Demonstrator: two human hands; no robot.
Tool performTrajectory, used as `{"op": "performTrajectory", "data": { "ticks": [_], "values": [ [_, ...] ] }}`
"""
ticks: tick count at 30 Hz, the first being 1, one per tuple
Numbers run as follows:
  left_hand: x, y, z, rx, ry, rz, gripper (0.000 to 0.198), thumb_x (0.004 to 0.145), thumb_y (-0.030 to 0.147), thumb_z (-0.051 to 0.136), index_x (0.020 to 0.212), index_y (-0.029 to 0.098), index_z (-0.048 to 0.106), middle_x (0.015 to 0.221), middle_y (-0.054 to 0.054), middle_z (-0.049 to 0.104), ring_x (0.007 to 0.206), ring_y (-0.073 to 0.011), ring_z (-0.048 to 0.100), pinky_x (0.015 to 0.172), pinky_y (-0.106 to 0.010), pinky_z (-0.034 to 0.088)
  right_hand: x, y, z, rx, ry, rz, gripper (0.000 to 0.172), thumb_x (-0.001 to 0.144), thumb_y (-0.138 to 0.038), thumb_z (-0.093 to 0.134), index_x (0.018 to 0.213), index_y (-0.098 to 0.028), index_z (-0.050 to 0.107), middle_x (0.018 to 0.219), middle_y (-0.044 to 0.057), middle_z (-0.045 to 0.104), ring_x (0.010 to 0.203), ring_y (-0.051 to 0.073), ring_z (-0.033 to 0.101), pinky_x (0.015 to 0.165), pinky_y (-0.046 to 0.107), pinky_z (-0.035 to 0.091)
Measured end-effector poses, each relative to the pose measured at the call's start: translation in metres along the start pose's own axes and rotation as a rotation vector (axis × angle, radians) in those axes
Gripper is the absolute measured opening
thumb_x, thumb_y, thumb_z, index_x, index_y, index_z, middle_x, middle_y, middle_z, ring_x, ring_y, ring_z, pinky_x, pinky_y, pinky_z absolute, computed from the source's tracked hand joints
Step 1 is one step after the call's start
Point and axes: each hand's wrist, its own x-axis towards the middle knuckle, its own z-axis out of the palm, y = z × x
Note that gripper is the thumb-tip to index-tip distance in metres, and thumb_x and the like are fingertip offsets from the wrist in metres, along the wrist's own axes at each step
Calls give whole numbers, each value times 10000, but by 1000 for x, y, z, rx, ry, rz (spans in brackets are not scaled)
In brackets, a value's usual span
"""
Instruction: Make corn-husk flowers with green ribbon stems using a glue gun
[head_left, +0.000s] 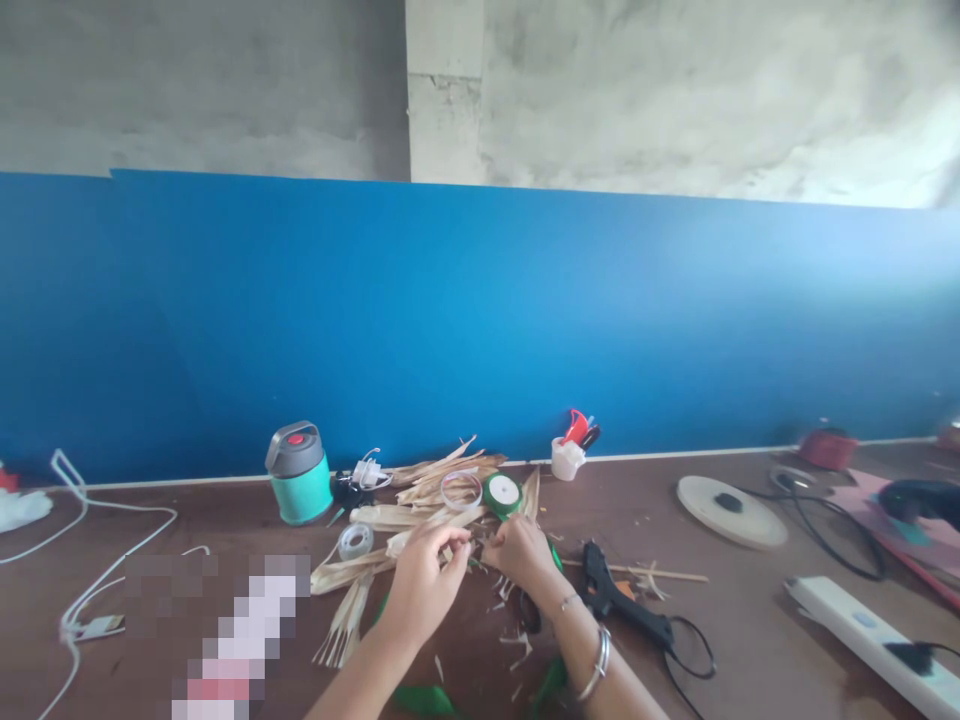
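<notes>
My left hand (429, 578) and my right hand (522, 550) are close together over the table, fingertips pinched and turned toward each other. Whatever lies between the fingers is too small and blurred to make out. Dried corn husks (444, 472) spread behind and to the left of the hands, one bunch (349, 622) cut into thin strips. Just beyond my right hand stands a spool of green ribbon (504, 490). A tape roll (460, 492) lies among the husks, and another clear tape roll (355, 541) sits left of them. Loose green ribbon (424, 700) lies below my wrists.
A black glue gun (619, 600) and a thin wooden stick (682, 576) lie right of my right arm. Farther out are a turquoise container (301, 490), a white cup of pens (568, 460), a round lid (731, 512) and a power strip (874, 640). White cable (82, 580) trails at left.
</notes>
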Motion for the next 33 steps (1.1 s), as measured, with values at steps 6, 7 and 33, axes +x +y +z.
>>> {"op": "performTrajectory", "data": {
  "ticks": [6,7,33],
  "values": [
    [2,0,0,-107,0,-94,153,770,246,557,769,205,705,830,-63,718,829,-243,647,764,-351,495,6,-6,-26,232,-144,24,267,634,-207,595,380,-171,521,376,-35,397,454,116,402,462,243,287],
    [3,1,1,-133,-10,-121,158,765,262,566,748,205,712,805,-60,724,799,-242,650,744,-345,496,5,-9,-32,288,-166,11,246,658,-247,590,428,-166,557,388,-45,398,448,107,387,455,235,283],
    [4,12,-4,-628,-75,-462,135,716,302,621,679,172,619,634,18,608,621,-141,522,597,-233,363,-9,-15,-63,-188,-189,65,169,681,-99,560,711,-123,725,809,180,725,822,307,669,691,332,451]
  ]
}}
